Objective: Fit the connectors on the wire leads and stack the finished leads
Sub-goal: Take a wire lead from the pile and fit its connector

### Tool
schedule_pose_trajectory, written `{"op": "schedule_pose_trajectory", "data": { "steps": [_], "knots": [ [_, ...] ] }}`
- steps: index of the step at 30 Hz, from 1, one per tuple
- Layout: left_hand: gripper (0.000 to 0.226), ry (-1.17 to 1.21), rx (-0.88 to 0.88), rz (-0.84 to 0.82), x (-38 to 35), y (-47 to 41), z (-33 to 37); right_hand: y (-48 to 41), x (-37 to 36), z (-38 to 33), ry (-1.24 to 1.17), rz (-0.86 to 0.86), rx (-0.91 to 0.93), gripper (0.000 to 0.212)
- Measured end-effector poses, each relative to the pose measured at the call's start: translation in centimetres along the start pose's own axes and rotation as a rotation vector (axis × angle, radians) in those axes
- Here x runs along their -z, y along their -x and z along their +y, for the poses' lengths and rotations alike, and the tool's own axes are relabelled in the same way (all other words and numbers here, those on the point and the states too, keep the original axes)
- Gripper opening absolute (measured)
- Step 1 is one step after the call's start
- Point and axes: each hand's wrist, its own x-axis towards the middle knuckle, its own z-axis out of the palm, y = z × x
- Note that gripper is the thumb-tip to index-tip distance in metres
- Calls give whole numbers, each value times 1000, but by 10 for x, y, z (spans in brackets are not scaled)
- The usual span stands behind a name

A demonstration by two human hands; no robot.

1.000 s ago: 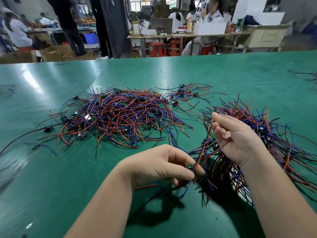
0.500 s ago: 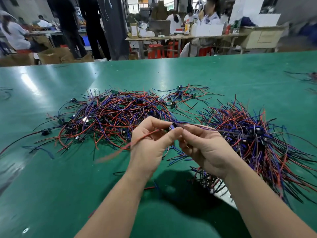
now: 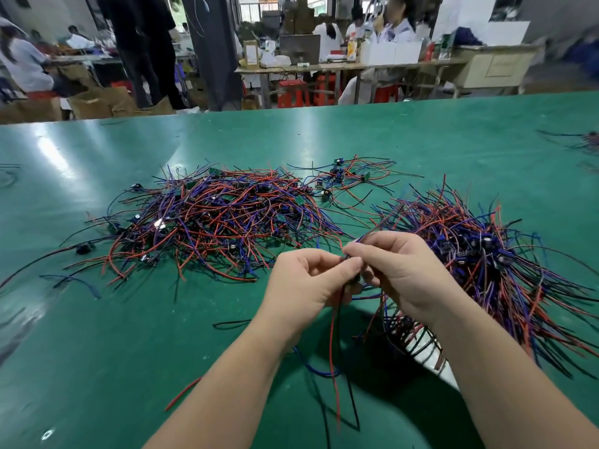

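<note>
My left hand (image 3: 303, 286) and my right hand (image 3: 403, 273) meet above the green table (image 3: 97, 351), fingertips together. Between them they pinch a small dark connector piece (image 3: 353, 280), mostly hidden by my fingers. Red and black wire leads (image 3: 334, 367) hang down from it toward me. A loose tangle of red, blue and black leads (image 3: 210, 222) with small black parts spreads over the table's middle. To the right lies a denser pile of leads (image 3: 486, 260), partly behind my right forearm.
A few stray wires lie on the table: a short red wire (image 3: 183, 393) near my left forearm and a black wire (image 3: 231, 324). More wires (image 3: 583, 140) show at the far right edge. People and workbenches (image 3: 324, 66) stand beyond the table's far edge.
Both hands have come lower and nearer to me, still joined on the small piece. The red lead that stuck out to the left now hangs down between my forearms.
</note>
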Motion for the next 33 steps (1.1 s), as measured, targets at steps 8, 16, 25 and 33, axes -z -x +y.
{"op": "schedule_pose_trajectory", "data": {
  "steps": [8,16,25,33],
  "knots": [
    [18,-413,303,-436,1,8,-10,-11,32,-9,-190,332,-54,6],
    [25,-15,152,-33,16,-5,4,-2,21,-8,70,-13,17,35],
    [51,-452,0,210,34,-14,1,3,10,-5,738,155,345,34],
    [28,-1288,223,727,119,-25,-9,-1,44,-15,1270,573,-61,66]
  ]
}}
